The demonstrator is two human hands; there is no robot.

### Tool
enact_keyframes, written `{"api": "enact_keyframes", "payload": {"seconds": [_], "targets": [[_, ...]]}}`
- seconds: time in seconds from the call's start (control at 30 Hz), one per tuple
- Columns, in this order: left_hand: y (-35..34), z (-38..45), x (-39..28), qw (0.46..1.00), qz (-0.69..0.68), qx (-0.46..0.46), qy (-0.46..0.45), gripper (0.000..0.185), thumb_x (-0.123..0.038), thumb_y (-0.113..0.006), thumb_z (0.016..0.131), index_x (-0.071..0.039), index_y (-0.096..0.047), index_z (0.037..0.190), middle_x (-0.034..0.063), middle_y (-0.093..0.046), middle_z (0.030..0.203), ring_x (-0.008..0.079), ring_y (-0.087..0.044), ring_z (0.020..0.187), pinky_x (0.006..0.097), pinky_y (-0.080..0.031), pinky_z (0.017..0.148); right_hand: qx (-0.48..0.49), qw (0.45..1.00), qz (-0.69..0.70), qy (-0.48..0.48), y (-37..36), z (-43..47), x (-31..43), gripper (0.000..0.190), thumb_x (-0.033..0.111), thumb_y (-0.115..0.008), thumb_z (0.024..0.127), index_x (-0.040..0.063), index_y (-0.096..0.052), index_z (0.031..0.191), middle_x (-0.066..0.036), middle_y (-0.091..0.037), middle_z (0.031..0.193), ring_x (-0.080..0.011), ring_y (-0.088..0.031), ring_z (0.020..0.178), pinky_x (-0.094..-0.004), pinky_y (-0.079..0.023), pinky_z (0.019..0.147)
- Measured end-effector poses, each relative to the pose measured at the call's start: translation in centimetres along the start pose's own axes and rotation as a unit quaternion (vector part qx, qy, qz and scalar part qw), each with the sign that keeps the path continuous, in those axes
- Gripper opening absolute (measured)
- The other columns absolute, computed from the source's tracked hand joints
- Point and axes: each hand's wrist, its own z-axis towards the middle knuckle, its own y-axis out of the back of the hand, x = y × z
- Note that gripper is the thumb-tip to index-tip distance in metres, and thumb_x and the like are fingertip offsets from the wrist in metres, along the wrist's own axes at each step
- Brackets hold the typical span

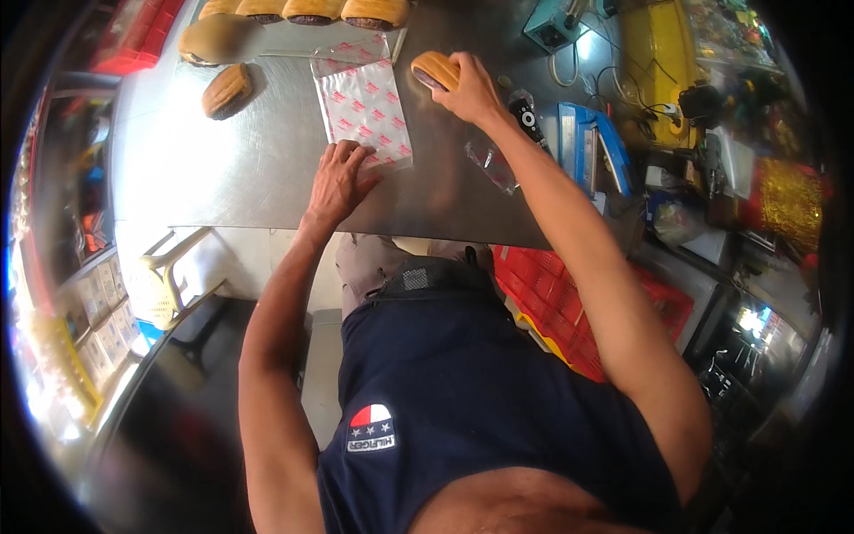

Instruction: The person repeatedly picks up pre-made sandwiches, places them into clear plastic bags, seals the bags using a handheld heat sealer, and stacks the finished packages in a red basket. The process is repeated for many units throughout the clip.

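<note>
My right hand (470,90) grips a bread roll with a dark underside or filling (435,71), raised at the right of a printed plastic bag. My left hand (342,175) rests with its fingertips on the near end of that flat bag (363,107), holding no roll. The bag is clear at its far end and bears red printing. To the left, a single similar roll (227,91) lies on the metal table (267,180). Beyond it a blurred roll (212,39) sits at the corner of a tray, where several more rolls (312,11) stand in a row.
At the right lie a black remote control (527,120), a crumpled clear wrapper (492,165), a blue-and-white device (587,147) and a teal box with cables (552,25). Red plastic crates (547,294) stand below the table's near edge. A red crate (137,37) is at the far left.
</note>
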Motion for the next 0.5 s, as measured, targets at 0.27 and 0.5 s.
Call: {"api": "enact_keyframes", "payload": {"seconds": [0.27, 0.5], "targets": [[0.2, 1.2, 0.8, 0.997, -0.017, 0.050, 0.053, 0.017, -0.018, -0.064, 0.097, -0.001, -0.068, 0.095, 0.0139, -0.067, 0.092, 0.0348, -0.064, 0.094, 0.0453, -0.052, 0.085, 0.389, 0.903, 0.088, -0.160, 5.8, -7.0, -1.8, 0.051, 0.047, -0.070, 0.091, 0.002, -0.074, 0.115, -0.013, -0.072, 0.092, -0.0183, -0.067, 0.070, -0.0304, -0.055, 0.062], [0.8, 2.2, 1.9, 0.992, -0.036, 0.097, 0.075, 0.019, -0.016, -0.063, 0.096, 0.001, -0.067, 0.093, 0.0191, -0.068, 0.093, 0.0393, -0.066, 0.090, 0.0486, -0.052, 0.081, 0.168, 0.983, 0.007, 0.071, 1.9, -8.0, 0.3, 0.044, 0.042, -0.077, 0.085, 0.003, -0.075, 0.105, -0.020, -0.072, 0.101, -0.0341, -0.069, 0.100, -0.0424, -0.054, 0.089]]}}
